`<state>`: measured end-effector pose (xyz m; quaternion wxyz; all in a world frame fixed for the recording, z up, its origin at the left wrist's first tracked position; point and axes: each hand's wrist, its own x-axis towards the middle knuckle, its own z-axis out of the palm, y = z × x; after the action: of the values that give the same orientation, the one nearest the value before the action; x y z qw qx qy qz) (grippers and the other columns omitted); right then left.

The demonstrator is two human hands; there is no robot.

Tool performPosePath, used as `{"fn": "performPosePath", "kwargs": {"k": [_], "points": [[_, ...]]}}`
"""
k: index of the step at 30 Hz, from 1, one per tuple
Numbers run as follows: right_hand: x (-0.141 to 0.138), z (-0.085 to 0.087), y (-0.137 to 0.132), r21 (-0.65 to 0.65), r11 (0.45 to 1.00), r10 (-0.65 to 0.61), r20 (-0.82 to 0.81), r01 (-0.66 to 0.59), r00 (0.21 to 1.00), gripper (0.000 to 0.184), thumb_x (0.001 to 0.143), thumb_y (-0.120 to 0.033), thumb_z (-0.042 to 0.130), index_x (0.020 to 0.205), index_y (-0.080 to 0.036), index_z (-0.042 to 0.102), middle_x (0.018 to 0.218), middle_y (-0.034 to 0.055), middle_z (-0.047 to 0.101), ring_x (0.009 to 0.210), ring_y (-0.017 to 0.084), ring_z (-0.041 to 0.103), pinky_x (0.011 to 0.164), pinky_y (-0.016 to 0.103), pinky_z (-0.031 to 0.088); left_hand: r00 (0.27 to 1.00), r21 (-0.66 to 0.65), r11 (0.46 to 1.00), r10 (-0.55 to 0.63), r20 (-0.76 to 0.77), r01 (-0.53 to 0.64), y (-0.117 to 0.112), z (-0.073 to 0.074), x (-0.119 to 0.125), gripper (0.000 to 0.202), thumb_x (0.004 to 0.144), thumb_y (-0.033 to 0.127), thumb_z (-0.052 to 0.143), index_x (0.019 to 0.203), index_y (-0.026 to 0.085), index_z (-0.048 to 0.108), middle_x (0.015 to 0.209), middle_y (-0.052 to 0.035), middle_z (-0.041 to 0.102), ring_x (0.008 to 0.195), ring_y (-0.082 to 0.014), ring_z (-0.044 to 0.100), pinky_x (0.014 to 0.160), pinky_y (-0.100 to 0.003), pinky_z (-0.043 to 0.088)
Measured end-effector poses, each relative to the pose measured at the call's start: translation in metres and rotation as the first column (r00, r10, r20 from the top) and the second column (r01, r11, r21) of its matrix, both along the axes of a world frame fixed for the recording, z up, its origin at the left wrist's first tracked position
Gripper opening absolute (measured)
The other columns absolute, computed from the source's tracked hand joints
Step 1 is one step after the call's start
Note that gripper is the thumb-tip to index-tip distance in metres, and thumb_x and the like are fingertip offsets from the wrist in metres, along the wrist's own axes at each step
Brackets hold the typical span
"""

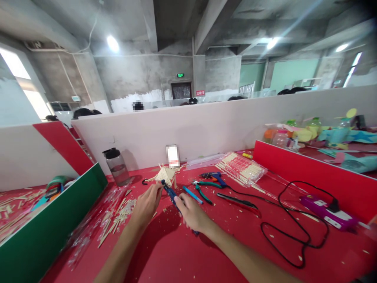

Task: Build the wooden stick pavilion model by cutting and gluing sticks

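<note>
My right hand [191,212] is wrapped around a long dark blue tool [170,192] with a black head; its exact kind is not clear. My left hand [148,205] is closed in a pinch close to the tool's head, and what it holds is too small to make out. Just beyond both hands stands a little house-like model [165,174] of pale wooden sticks with a sloping roof. A blue pen-like stick [193,195] lies to the right of the tool, beside green-handled pliers [203,188].
A glue gun [216,177], a utility knife [238,202] and bagged sticks [241,169] lie to the right. A black cable runs to a purple power strip [330,212]. Leftward are a water bottle [117,167] and loose stick pieces [122,212]. Green [59,208] and red [312,177] dividers flank the table.
</note>
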<state>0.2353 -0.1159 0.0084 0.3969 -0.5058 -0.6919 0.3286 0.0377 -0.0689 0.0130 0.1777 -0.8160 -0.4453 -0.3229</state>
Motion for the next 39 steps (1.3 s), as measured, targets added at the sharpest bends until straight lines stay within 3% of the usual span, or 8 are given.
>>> {"fn": "performPosePath", "kwargs": {"k": [5,9,16,23,27,30,35,39], "points": [[0.004,-0.003,0.002,-0.001,1.0,0.012,0.064,-0.012,0.998,0.033,0.099,-0.044,0.041,0.077,-0.021,0.052,0.068,0.001,0.06,0.065,0.017,0.06,0.056,0.025,0.037,0.999,0.042,0.999,-0.012,0.044,0.01,0.003,0.004,-0.007,0.024,0.101,0.034,0.038,0.106,0.021,0.058,0.098,-0.006,0.072,0.09,-0.0174,0.071,0.077,-0.023,0.051],[0.003,-0.005,-0.005,0.067,0.996,0.033,0.248,-0.051,0.968,0.029,0.096,-0.044,0.048,0.092,-0.019,0.062,0.086,0.0082,0.07,0.079,0.023,0.066,0.066,0.029,0.042,0.996,0.059,0.998,-0.018,0.089,0.012,0.002,0.009,-0.01,0.022,0.1,0.034,0.04,0.105,0.022,0.058,0.104,-0.0066,0.072,0.095,-0.0179,0.07,0.083,-0.025,0.051],[-0.012,-0.008,-0.02,0.22,0.968,-0.016,0.529,-0.118,0.849,0.041,0.093,-0.046,0.051,0.116,-0.015,0.063,0.115,0.0191,0.065,0.109,0.035,0.06,0.091,0.045,0.046,0.992,-0.101,0.987,-0.117,0.053,0.122,-0.001,0.012,-0.008,0.022,0.101,0.03,0.036,0.103,0.022,0.057,0.094,-0.0028,0.071,0.083,-0.0146,0.069,0.075,-0.022,0.051],[-0.024,-0.023,-0.016,0.278,0.947,-0.054,0.628,-0.159,0.777,0.057,0.089,-0.045,0.059,0.13,-0.006,0.057,0.131,0.0282,0.055,0.126,0.042,0.047,0.107,0.058,0.031,0.972,-0.28,0.94,-0.225,-0.07,0.197,-0.001,0.008,-0.006,0.023,0.1,0.025,0.036,0.103,0.023,0.059,0.091,-0.0043,0.07,0.083,-0.0172,0.069,0.071,-0.023,0.049],[-0.022,-0.024,-0.012,0.303,0.939,-0.049,0.591,-0.165,0.805,0.058,0.085,-0.05,0.063,0.125,-0.008,0.06,0.124,0.0241,0.06,0.12,0.039,0.05,0.108,0.053,0.032,0.964,-0.406,0.893,-0.25,-0.089,0.194,-0.001,0.007,-0.007,0.023,0.099,0.023,0.036,0.107,0.024,0.057,0.095,-0.0049,0.07,0.084,-0.0192,0.069,0.07,-0.024,0.048],[-0.015,-0.018,-0.006,0.319,0.939,-0.068,0.543,-0.13,0.837,0.051,0.084,-0.052,0.064,0.116,-0.012,0.063,0.114,0.0182,0.064,0.11,0.035,0.056,0.1,0.049,0.04,0.966,-0.45,0.871,-0.249,-0.063,0.195,0.001,0.005,-0.01,0.024,0.097,0.019,0.036,0.106,0.025,0.058,0.097,-0.0059,0.071,0.084,-0.0201,0.07,0.072,-0.026,0.048],[0.0,-0.008,0.011,0.311,0.949,-0.085,0.413,-0.053,0.907,0.021,0.089,-0.033,0.064,0.105,-0.018,0.064,0.102,0.0095,0.068,0.098,0.025,0.062,0.088,0.036,0.046,0.962,-0.489,0.839,-0.274,-0.004,0.237,0.002,0.005,-0.009,0.024,0.097,0.021,0.036,0.105,0.026,0.058,0.098,-0.0054,0.071,0.084,-0.019,0.069,0.073,-0.027,0.049],[0.006,-0.009,0.02,0.321,0.945,-0.035,0.31,-0.07,0.95,0.011,0.09,-0.022,0.062,0.101,-0.02,0.065,0.1,0.0054,0.07,0.095,0.02,0.064,0.085,0.029,0.045,0.955,-0.509,0.818,-0.297,0.026,0.268,-0.002,0.009,-0.002,0.023,0.098,0.027,0.034,0.101,0.025,0.058,0.09,-0.0018,0.071,0.076,-0.0159,0.067,0.07,-0.024,0.049]]}}
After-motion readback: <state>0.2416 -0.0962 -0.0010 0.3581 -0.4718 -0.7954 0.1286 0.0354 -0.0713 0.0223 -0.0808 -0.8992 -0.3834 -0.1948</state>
